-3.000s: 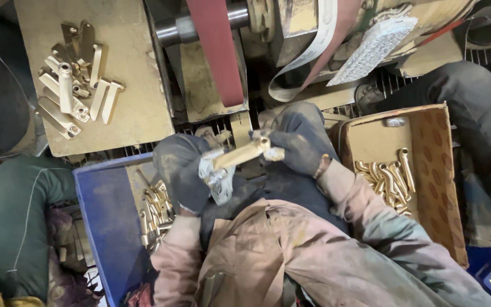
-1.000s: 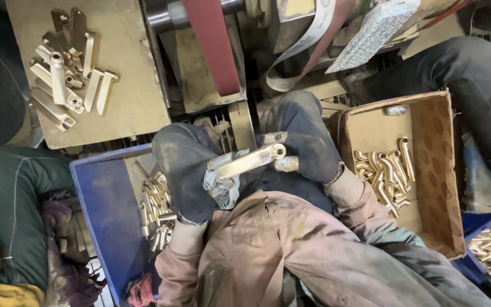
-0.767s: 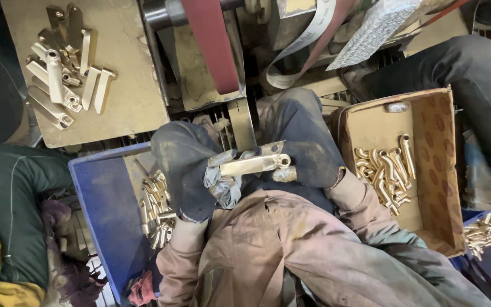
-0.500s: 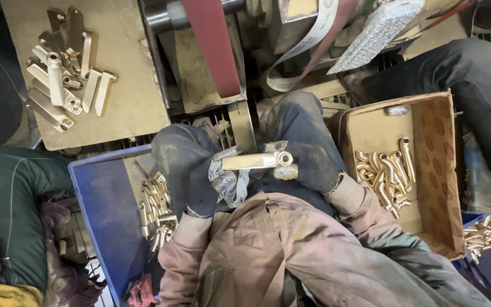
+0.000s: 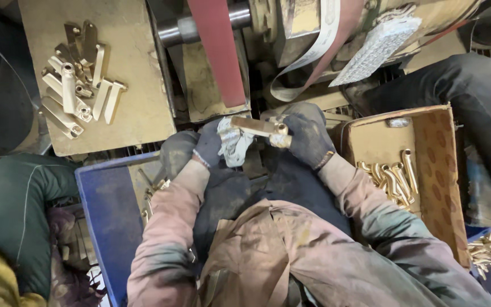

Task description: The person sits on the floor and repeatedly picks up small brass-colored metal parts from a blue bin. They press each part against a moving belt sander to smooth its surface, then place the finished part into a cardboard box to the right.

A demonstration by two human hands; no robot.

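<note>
A brass handle-shaped part (image 5: pixel 255 126), long and flat with a round collar at its right end, lies almost level just below the red belt's lower end, its left end wrapped in a whitish rag (image 5: pixel 233 144).

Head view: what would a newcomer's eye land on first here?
The brass piece, held at centre between the gloved left hand and right hand, just below the red sanding belt. Next, the brass parts piled on the board at upper left, and more in the cardboard box at right.
</note>
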